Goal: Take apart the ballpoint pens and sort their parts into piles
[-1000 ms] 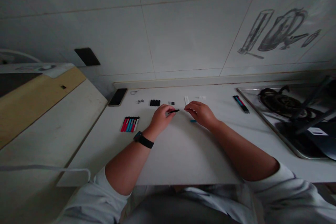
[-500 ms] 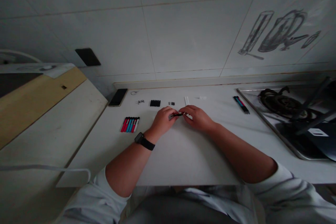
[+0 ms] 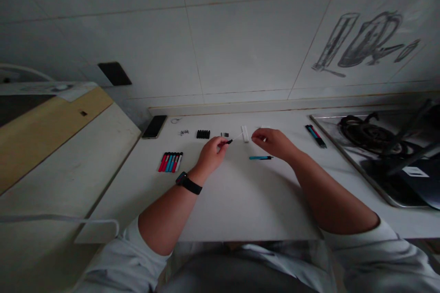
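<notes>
My left hand (image 3: pixel 212 151) is closed in a pinch round a short black pen part (image 3: pixel 229 141). A thin white stick, perhaps a refill, reaches from that part toward the upper right. Apart from it, my right hand (image 3: pixel 273 141) hovers over the table with its fingers curled and tips together; whether something small sits between them I cannot make out. Under the right hand lies a blue pen barrel (image 3: pixel 260 158) with a dark end. White thin sticks (image 3: pixel 245 134) lie in a row between the hands, and small white pieces (image 3: pixel 266 127) show behind my right hand.
Red, blue and white pen barrels (image 3: pixel 171 162) lie at the left. Along the back are a phone (image 3: pixel 154 127), small metal parts (image 3: pixel 184 132), black grips (image 3: pixel 203 134) and small dark pieces (image 3: pixel 224 134). Several pens (image 3: pixel 315 136) lie beside the metal-edged stove (image 3: pixel 357 171).
My hands have come apart. The right hand has moved right and up a little, and the blue barrel and the white stick now show. The left hand has barely shifted.
</notes>
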Demonstrator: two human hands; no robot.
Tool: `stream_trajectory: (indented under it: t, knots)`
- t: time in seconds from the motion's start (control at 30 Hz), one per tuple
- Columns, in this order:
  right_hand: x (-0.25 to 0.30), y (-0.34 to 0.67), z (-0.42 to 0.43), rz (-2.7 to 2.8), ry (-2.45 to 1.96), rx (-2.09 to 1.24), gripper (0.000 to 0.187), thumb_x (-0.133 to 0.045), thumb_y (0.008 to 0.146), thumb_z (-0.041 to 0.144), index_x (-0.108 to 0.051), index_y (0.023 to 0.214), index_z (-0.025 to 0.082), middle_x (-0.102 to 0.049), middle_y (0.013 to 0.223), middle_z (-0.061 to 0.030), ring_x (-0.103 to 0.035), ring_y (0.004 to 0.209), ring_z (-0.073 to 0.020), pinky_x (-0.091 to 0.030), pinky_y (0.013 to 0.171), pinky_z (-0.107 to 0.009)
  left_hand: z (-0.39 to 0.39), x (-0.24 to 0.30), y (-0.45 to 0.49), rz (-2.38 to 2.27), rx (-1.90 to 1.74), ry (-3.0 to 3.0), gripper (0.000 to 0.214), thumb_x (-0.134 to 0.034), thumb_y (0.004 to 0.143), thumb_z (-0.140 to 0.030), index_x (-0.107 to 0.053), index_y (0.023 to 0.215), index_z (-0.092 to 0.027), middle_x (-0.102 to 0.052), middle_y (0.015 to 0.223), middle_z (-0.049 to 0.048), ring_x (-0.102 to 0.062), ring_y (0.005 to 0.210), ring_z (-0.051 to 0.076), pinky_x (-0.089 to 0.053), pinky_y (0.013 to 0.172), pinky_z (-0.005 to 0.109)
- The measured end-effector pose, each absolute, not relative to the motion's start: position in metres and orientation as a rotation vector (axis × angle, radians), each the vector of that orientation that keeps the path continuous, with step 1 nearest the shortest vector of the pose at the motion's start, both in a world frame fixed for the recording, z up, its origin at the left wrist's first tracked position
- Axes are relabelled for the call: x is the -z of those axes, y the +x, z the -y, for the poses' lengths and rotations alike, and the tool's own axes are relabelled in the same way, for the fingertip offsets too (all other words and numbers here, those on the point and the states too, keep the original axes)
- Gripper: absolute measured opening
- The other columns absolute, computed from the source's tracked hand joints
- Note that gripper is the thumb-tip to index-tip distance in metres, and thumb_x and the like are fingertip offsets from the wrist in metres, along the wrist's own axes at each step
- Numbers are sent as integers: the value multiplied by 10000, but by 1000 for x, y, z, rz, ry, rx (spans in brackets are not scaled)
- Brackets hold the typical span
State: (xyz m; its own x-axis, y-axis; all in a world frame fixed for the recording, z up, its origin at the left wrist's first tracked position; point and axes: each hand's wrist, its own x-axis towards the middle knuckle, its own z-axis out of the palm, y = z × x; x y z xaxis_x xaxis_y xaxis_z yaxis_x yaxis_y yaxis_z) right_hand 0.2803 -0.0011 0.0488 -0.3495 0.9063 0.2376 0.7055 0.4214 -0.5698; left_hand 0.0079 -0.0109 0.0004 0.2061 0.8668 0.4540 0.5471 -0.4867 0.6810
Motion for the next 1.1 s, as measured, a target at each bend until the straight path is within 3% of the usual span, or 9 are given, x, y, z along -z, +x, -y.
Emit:
stream_trajectory:
  t: [0.13,0.27,0.53,0.7,1.1]
  knots:
    - [-49,284,4,2513,-1448,-726,127,-729,839,339,-747,910,235,-757,850,-30,-672,744,-190,-475,691,-290,11,-1,8,-1310,-1169,2119,124,-651,935,-128,-677,1036,-193,-737,1022,50,-690,936,182,-558,897,361]
    - [-45,278,8,2603,-1407,-758,76,-729,812,262,-745,881,236,-753,841,-25,-669,739,-192,-452,671,-283,12,-1,8,-1304,-1173,2128,109,-660,935,-134,-677,1027,-191,-733,1002,46,-686,926,180,-553,892,356]
    - [-48,273,6,2255,-1234,-560,166,-560,965,300,-691,1027,219,-741,915,-54,-652,779,-184,-470,728,-290,8,-2,3,-1316,-1217,2169,116,-662,935,-127,-673,1033,-188,-729,1022,57,-682,935,187,-553,893,367]
    - [-48,272,5,2159,-1216,-337,180,-540,993,306,-688,1040,213,-734,977,-77,-653,840,-208,-477,770,-318,9,-3,4,-1310,-1200,2177,140,-679,918,-107,-678,1028,-193,-731,1006,45,-683,927,184,-557,889,368]
    - [-45,272,6,2205,-1158,-230,192,-539,1014,304,-706,1069,227,-736,1023,-86,-660,898,-220,-484,814,-328,10,-3,6,-1288,-1169,2219,147,-700,900,-94,-682,1002,-199,-720,981,34,-675,936,182,-554,891,362]
